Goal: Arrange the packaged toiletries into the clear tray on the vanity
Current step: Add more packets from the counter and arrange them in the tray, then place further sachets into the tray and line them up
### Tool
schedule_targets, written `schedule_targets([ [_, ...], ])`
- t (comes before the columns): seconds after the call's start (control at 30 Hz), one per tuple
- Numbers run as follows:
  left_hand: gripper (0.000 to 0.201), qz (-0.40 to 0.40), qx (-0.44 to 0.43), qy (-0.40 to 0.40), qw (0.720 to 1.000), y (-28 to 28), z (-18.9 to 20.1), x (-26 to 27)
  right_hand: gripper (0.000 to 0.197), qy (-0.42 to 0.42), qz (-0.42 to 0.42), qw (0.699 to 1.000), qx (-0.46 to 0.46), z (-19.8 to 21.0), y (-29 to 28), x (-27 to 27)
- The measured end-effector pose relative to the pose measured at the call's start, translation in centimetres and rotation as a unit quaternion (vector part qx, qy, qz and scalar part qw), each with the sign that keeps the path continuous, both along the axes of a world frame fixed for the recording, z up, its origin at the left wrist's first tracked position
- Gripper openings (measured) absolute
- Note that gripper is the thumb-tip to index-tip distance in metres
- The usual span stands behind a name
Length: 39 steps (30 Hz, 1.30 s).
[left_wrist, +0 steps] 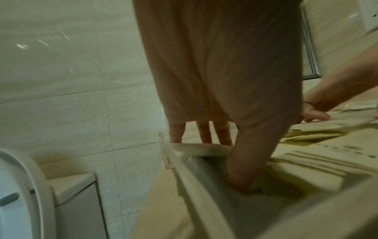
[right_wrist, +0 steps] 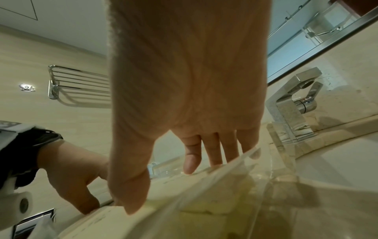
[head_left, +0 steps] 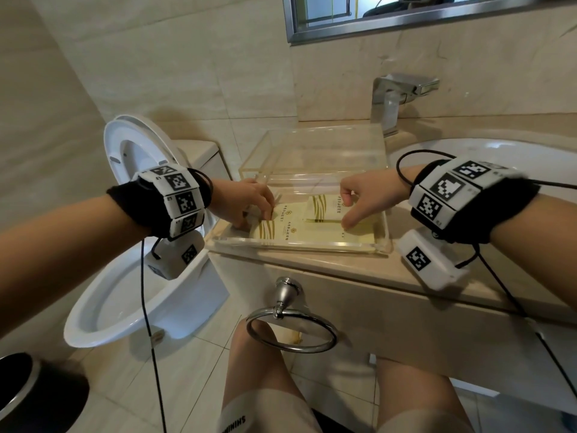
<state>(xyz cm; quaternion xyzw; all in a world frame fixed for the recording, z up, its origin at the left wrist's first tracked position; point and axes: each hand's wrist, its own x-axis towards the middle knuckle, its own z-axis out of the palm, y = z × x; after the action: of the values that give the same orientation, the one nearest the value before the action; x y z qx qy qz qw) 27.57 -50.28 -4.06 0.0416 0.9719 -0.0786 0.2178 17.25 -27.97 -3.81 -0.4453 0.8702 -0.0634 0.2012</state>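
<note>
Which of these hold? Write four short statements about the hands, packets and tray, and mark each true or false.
1. Both hands reach into the clear tray. True.
2. The left hand rests on the faucet. False: it is on a packet in the tray.
3. Cream packets with gold print lie in the tray. True.
4. The right hand holds the towel ring. False: it touches a packet in the tray.

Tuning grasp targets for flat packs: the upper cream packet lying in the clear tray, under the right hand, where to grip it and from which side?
Judging by its pose, take the upper packet by its raised near short edge, pinching from above. It lies flat and thin, overlapping the packets below, so only an edge offers purchase. The clear tray walls block side approaches. The right hand already touches it; the left hand is on the left packet.
</note>
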Motion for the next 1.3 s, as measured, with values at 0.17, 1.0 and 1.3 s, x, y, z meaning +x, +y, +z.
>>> schedule_targets([
  [0.17, 0.060, 0.046, 0.062, 0.012, 0.997, 0.4, 0.7, 0.4, 0.031, 0.000, 0.005, 1.000, 0.010, 0.0, -0.1, 0.1],
  [1.0, 0.042, 0.002, 0.166, 0.157, 0.974, 14.5, 6.2, -11.2, 0.026, 0.031, -0.114, 0.979, -0.166, 2.1, 9.2, -3.1],
  [1.3, 0.036, -0.070, 0.178, 0.166, 0.967, 22.5, 5.7, -16.6, 0.022, 0.007, -0.220, 0.963, -0.157, 1.5, 16.3, -6.0],
])
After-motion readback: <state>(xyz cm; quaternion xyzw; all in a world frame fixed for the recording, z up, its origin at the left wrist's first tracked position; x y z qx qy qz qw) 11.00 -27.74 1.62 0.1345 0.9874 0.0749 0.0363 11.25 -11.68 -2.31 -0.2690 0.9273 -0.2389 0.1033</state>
